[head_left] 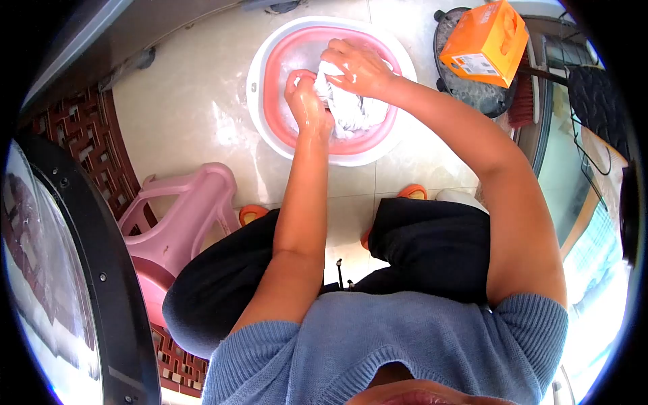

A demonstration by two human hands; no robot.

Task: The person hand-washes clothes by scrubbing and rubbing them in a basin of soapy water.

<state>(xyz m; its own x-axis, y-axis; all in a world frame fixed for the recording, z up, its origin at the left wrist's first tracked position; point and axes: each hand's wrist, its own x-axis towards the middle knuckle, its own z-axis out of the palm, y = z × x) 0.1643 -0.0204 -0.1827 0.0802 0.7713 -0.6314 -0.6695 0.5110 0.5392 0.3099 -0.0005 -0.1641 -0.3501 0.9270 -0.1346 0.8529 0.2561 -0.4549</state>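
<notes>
A pink and white oval basin [273, 120] stands on the tiled floor in front of me. Bunched white cloth [354, 111] lies in it, wet and wrinkled, with suds around it. My left hand [307, 104], wet, has its fingers curled round the cloth's left edge. From the upper right my right hand [359, 67] grips a fold of the same cloth, the fingers bent over it. Both hands are inside the basin's rim. What kind of cloth piece it is cannot be made out.
A pink plastic stool [185, 216] stands at the left, near a front-loading machine's round door [50, 270]. At the upper right, an orange box [487, 42] rests on a dark wheeled stand [476, 98]. A red-bristled brush [523, 101] is beside it.
</notes>
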